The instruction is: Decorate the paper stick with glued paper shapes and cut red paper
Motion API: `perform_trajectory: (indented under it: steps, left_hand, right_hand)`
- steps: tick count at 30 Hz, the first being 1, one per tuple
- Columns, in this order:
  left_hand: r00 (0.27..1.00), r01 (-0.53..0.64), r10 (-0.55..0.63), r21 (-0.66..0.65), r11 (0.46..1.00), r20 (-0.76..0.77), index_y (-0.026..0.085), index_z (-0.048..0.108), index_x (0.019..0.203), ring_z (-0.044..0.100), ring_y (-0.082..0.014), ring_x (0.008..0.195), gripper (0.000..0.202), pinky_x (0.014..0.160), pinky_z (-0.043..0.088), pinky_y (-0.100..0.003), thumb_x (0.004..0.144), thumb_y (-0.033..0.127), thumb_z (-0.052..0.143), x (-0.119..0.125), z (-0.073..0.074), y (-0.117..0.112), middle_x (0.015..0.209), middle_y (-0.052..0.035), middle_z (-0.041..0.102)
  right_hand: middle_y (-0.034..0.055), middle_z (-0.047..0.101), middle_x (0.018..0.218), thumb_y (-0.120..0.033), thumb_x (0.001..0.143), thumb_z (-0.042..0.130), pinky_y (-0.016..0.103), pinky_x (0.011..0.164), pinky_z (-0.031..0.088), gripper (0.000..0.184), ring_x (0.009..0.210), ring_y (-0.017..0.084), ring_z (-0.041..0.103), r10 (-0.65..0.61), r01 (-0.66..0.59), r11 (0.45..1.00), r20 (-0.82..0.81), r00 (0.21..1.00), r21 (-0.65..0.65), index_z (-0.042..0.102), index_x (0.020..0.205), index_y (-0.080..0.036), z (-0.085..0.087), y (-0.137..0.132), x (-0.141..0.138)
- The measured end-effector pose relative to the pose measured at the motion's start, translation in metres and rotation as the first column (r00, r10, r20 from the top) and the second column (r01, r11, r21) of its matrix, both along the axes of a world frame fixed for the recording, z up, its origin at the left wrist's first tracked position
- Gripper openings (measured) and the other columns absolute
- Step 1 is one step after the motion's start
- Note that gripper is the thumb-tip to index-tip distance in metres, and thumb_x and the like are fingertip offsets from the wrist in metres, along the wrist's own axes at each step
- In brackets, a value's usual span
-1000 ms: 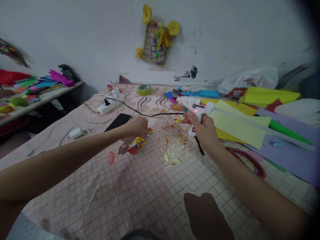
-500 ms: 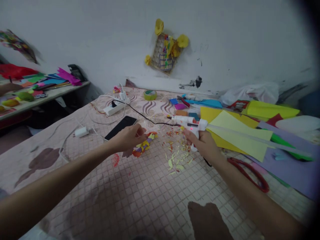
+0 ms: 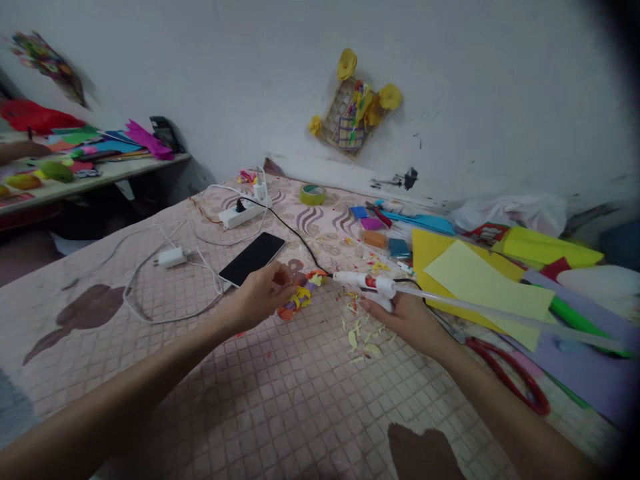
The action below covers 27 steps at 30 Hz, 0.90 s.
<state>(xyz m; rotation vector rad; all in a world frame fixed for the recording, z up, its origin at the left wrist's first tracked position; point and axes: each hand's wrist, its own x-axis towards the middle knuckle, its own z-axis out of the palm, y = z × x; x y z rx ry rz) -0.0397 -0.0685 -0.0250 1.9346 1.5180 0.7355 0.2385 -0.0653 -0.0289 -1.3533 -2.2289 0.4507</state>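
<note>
My left hand is closed with curled fingers. Its fingertips are at the left edge of a small paper decoration in purple, yellow and orange, which it seems to hold against the table; the exact grip is partly hidden. My right hand is wrapped around the handle of a white hot glue gun, whose nozzle points left toward the decoration. A long clear glue stick sticks out of the gun's back. Pale green and orange paper scraps lie below the gun.
A black phone lies behind my left hand, near a white power strip and charger with loose cables. Green tape stands farther back. Red-handled scissors and coloured paper sheets lie at right. Another person's hand is at the left table.
The glue gun has come left and down, its nozzle now close to the paper decoration. My left hand has come slightly lower beside the decoration. The view has shifted a little.
</note>
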Motion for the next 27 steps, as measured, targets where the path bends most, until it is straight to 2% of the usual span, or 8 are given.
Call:
perform_trajectory:
  steps: [3,6,9,13,15,20,23,27]
  left_hand:
    - [0.999,0.012,-0.012,0.003,1.0,0.053,0.018,0.051,0.083,0.059,-0.0133,0.065,0.021,0.054,0.044,-0.024,0.08,0.039,0.052,0.001,-0.002,-0.001,0.079,-0.0035,0.064]
    - [0.995,0.027,-0.026,-0.006,1.0,0.097,0.017,0.051,0.084,0.06,-0.0129,0.066,0.021,0.055,0.045,-0.024,0.08,0.038,0.054,0.003,-0.001,-0.002,0.081,-0.0037,0.064]
    - [0.992,0.013,-0.011,-0.014,1.0,0.128,0.017,0.051,0.084,0.059,-0.0125,0.066,0.019,0.056,0.046,-0.024,0.08,0.036,0.053,0.003,0.0,-0.003,0.08,-0.0035,0.064]
    - [0.982,-0.005,0.004,0.007,1.0,0.19,0.017,0.051,0.081,0.058,-0.0116,0.065,0.017,0.057,0.046,-0.025,0.08,0.034,0.052,0.001,-0.002,-0.004,0.083,-0.0032,0.064]
    - [0.972,-0.013,0.011,0.006,1.0,0.234,0.018,0.05,0.081,0.058,-0.0115,0.065,0.018,0.057,0.046,-0.025,0.081,0.035,0.052,0.0,-0.006,-0.005,0.085,-0.0033,0.064]
    - [0.953,-0.018,0.015,0.007,1.0,0.303,0.018,0.05,0.085,0.059,-0.0121,0.071,0.02,0.063,0.048,-0.027,0.08,0.037,0.054,-0.001,-0.016,-0.005,0.09,-0.0035,0.062]
    - [0.945,-0.045,0.036,0.021,0.999,0.325,0.018,0.051,0.085,0.06,-0.0131,0.078,0.021,0.068,0.049,-0.027,0.08,0.038,0.055,-0.002,-0.018,-0.004,0.093,-0.0031,0.062]
    - [0.924,-0.087,0.079,0.005,0.996,0.374,0.019,0.052,0.089,0.06,-0.0125,0.076,0.022,0.067,0.049,-0.027,0.08,0.04,0.055,-0.005,-0.019,-0.002,0.094,-0.0032,0.062]
  right_hand:
    - [0.0075,0.069,0.087,-0.045,0.082,0.048,0.039,0.079,0.047,0.034,0.089,0.026,0.061,-0.064,0.065,0.998,-0.059,0.996,0.016,0.066,0.092,-0.017,0.005,0.005,0.003]
    - [0.0058,0.067,0.07,-0.051,0.08,0.048,0.031,0.057,0.046,0.04,0.063,0.021,0.059,-0.238,0.233,0.971,-0.152,0.959,-0.048,0.067,0.078,-0.015,0.017,0.02,0.011]
    - [0.0059,0.065,0.066,-0.054,0.079,0.047,0.027,0.046,0.038,0.045,0.05,0.016,0.05,-0.426,0.43,0.901,-0.296,0.855,-0.055,0.067,0.074,-0.014,0.031,0.049,0.024]
    - [0.0082,0.064,0.064,-0.052,0.079,0.047,0.029,0.051,0.038,0.046,0.052,0.017,0.05,-0.517,0.617,0.773,-0.417,0.747,0.146,0.068,0.074,-0.011,0.039,0.089,0.04]
    - [0.0082,0.063,0.06,-0.053,0.078,0.048,0.03,0.051,0.038,0.048,0.053,0.018,0.051,-0.502,0.588,0.796,-0.381,0.776,0.148,0.068,0.072,-0.01,0.035,0.095,0.042]
    - [0.0058,0.067,0.067,-0.051,0.075,0.055,0.03,0.056,0.045,0.039,0.063,0.021,0.059,-0.284,0.297,0.955,-0.241,0.928,0.018,0.067,0.076,-0.014,0.013,0.072,0.028]
    - [0.0062,0.068,0.077,-0.048,0.078,0.052,0.031,0.063,0.047,0.037,0.073,0.023,0.06,-0.173,0.177,0.984,-0.179,0.969,0.006,0.066,0.086,-0.014,0.003,0.06,0.021]
    - [0.006,0.066,0.078,-0.048,0.079,0.051,0.031,0.064,0.045,0.039,0.072,0.022,0.058,-0.134,0.136,0.991,-0.121,0.984,0.007,0.064,0.089,-0.013,-0.005,0.069,0.018]
